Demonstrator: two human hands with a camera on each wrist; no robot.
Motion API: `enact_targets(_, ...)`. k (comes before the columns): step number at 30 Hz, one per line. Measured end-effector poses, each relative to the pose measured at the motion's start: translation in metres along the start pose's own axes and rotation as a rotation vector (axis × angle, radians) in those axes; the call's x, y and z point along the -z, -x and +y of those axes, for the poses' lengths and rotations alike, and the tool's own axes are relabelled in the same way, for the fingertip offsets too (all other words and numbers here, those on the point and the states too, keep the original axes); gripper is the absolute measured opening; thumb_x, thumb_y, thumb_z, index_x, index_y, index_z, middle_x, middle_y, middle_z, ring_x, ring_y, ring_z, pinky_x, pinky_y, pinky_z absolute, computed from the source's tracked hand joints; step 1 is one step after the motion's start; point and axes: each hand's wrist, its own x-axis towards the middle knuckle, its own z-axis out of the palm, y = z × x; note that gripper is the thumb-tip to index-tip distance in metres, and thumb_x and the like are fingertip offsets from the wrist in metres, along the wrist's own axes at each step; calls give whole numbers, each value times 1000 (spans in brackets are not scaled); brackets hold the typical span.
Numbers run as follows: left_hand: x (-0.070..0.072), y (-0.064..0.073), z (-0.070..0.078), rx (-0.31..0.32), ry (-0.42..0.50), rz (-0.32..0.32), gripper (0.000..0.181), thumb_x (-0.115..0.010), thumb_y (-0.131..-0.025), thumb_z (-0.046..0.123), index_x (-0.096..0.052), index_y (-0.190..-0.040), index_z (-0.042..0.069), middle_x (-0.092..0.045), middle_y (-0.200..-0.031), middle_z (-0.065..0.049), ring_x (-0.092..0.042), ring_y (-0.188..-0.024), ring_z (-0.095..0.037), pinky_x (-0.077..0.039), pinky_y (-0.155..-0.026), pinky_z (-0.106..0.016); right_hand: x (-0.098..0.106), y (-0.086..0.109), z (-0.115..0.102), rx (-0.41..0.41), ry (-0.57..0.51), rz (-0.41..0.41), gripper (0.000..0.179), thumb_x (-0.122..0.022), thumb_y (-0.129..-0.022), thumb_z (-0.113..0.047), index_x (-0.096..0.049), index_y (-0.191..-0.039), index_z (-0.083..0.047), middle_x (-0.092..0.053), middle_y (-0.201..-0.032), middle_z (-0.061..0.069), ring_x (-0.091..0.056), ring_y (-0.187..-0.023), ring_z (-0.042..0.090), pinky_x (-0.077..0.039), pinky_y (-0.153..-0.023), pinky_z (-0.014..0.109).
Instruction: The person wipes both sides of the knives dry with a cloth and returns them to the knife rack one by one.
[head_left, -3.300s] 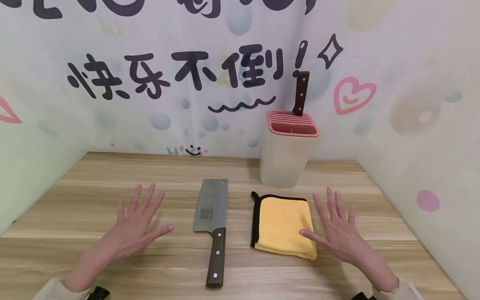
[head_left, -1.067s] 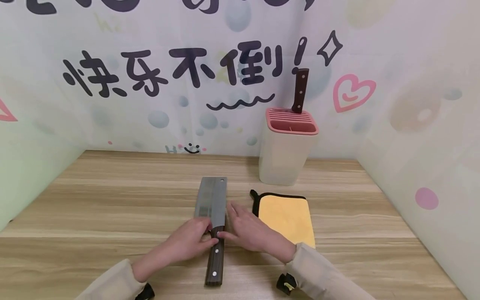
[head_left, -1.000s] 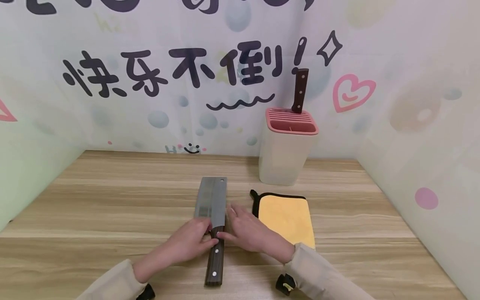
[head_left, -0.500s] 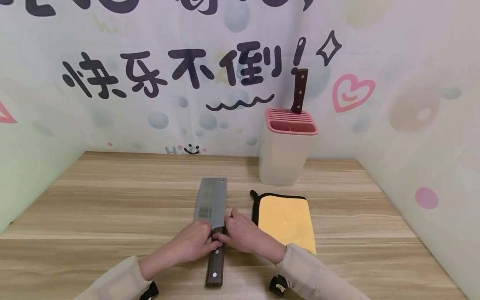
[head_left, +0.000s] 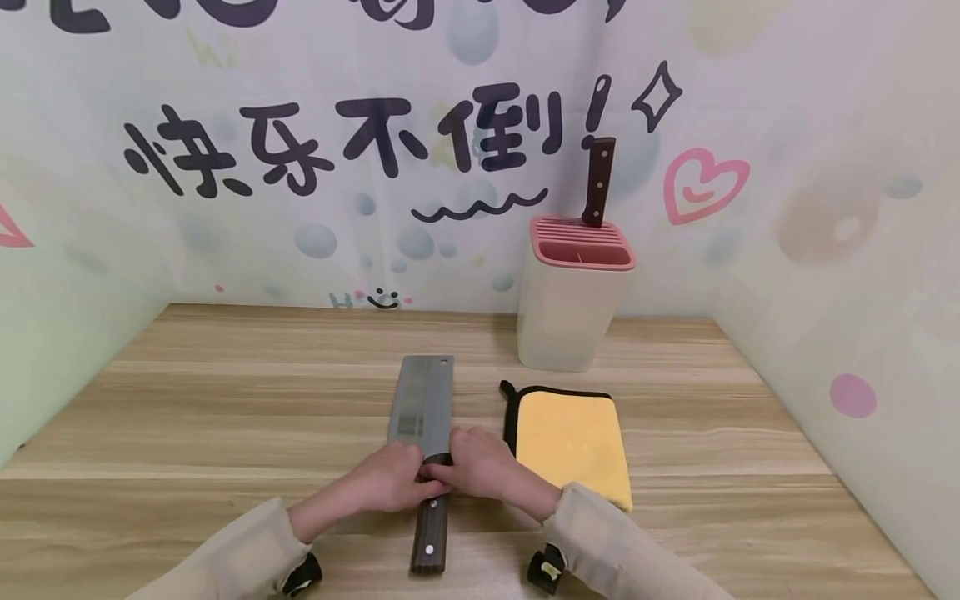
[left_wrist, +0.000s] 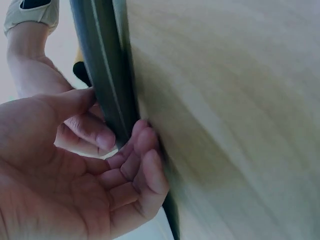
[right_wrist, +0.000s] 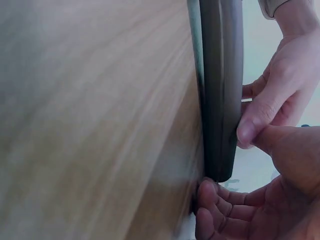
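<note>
A cleaver lies flat on the wooden table in the head view, its steel blade (head_left: 422,400) pointing away and its dark riveted handle (head_left: 431,533) towards me. My left hand (head_left: 388,477) grips it from the left where blade meets handle, thumb laid across the top. From the opposite side my right hand (head_left: 483,464) grips the same spot, its thumb meeting the left one. The left wrist view shows curled fingertips (left_wrist: 152,170) low at the blade end of the handle, against the tabletop. In the right wrist view, fingers (right_wrist: 206,192) curl in at the handle's end.
Right of the cleaver lies a folded yellow cloth (head_left: 573,442) with black trim, partly behind the right forearm. A white knife block (head_left: 566,321) with a pink slotted top stands at the back, a dark-handled knife (head_left: 599,182) upright in it. Printed walls enclose the table (head_left: 262,400).
Both hands, earlier spread wide on either side, have come together at the cleaver. In the last second their fingers have curled in around it and the thumbs have overlapped. The cleaver has stayed put.
</note>
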Motion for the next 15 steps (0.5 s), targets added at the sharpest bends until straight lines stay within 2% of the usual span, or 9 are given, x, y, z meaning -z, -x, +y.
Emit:
enact_targets(4,-2,-2,2,27,-16,16,44,-64,-79,26,-35,-48,17,-30,-41,10,-31,-37,-5,-22,-36,-18,-2,-2,-2,-55,11,0,38,-58,-81,-43,-52,-63,-11,-41,-48,-2,-40,-41,10,-29,-38,20)
enact_targets(9,-2,-2,1,60,3,22,43,-66,-77,28,-39,-47,15,-32,-40,10,-32,-37,-5,-22,-36,-17,-5,-3,-2,-89,-102,-39,42,-60,-79,-40,-50,-50,-12,-44,-37,-3,-44,-32,7,-33,-35,20)
enact_targets(15,-4,-2,1,96,43,42,41,-69,-75,26,-41,-47,15,-33,-40,9,-32,-36,-5,-23,-36,-17,-6,-4,0,-112,-224,-68,34,-63,-77,-33,-52,-54,-10,-48,-40,-3,-48,-32,8,-35,-33,20)
